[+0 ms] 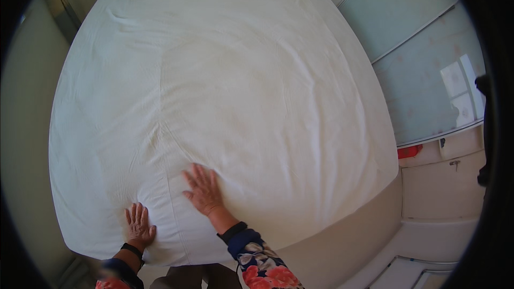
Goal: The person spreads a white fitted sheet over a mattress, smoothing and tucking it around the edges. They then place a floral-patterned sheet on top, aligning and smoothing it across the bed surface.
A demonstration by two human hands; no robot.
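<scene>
A white fitted sheet [241, 100] covers the bed in front of me, with creases fanning across it and long ridges on the right side. My left hand [139, 224] lies palm down on the sheet close to the near edge, fingers spread. Farther in and to its right, my right hand [204, 190] rests flat on the cloth with its fingers apart, slightly blurred. A fine seam or fold line runs lengthwise between the two hands. Neither hand holds anything.
Sliding glass wardrobe doors [421, 76] stand along the right, reflecting a window. Below them are a red object [409, 151] and a pale cabinet door [441, 192] with a key in its lock. A wall [28, 128] runs close along the left. My legs [196, 277] are at the bed's near edge.
</scene>
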